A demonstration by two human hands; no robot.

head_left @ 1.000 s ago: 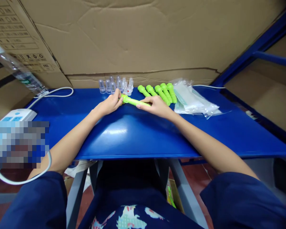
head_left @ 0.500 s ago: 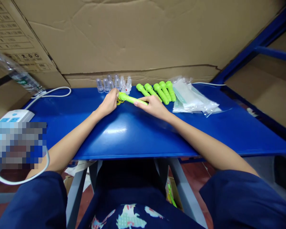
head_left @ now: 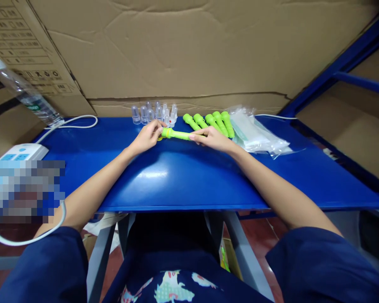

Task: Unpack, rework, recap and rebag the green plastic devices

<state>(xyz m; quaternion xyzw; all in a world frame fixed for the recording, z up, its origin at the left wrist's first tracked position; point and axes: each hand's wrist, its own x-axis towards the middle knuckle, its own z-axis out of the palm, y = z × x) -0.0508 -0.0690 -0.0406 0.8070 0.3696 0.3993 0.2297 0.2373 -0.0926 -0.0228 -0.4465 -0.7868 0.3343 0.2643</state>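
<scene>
Between my hands, just above the table, lies a lime-green flashlight [head_left: 180, 135], nearly level, its wide head to the left. My left hand [head_left: 150, 134] is closed with its fingertips at the head end. My right hand [head_left: 214, 139] grips the thin handle end between thumb and fingers. A yellow band shows round the neck behind the head. Some yellow rings [head_left: 159, 138] lie on the table by my left fingers, partly hidden. Behind my left hand stand several clear plastic caps [head_left: 143, 114]. Several more green flashlights [head_left: 219, 123] lie side by side behind my right hand.
Clear plastic bags [head_left: 255, 132] lie right of the flashlights on the blue table [head_left: 183, 181]. At left are a white power strip [head_left: 22, 153], its cable and a leaning plastic bottle [head_left: 28, 97]. Cardboard [head_left: 192, 50] walls the back; a blue metal frame [head_left: 331, 80] rises at right.
The held flashlight has turned closer to level and shifted slightly right and down in view. The yellow band at its neck now shows clearly. The whole view has shifted a little.
</scene>
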